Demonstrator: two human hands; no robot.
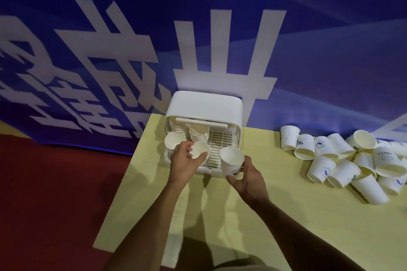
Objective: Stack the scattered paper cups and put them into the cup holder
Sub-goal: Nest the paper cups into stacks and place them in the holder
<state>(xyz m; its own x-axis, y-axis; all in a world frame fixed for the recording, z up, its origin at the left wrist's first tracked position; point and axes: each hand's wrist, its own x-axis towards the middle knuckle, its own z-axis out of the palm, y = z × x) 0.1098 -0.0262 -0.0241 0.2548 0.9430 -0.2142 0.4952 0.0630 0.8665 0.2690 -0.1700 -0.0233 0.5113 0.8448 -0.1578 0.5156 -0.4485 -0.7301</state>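
**Light cups, gentle grip**

We work at a yellow table (286, 215), and take the white cup holder (203, 108) at its far edge as our landmark. To the right of the holder, well apart, lies the heap of scattered paper cups (352, 160), most on their sides. Inside the holder stand stacked cups (198, 134). Our left hand (185, 160) curls its fingers round a tilted cup (199, 149) at the holder's open front. Our right hand (244, 174) grips a printed cup (231, 160) by its lower wall, just in front of the holder. We judge these cups very light, thin-walled and easily crushed, so we would hold them near the stiffer rim or base and squeeze gently.
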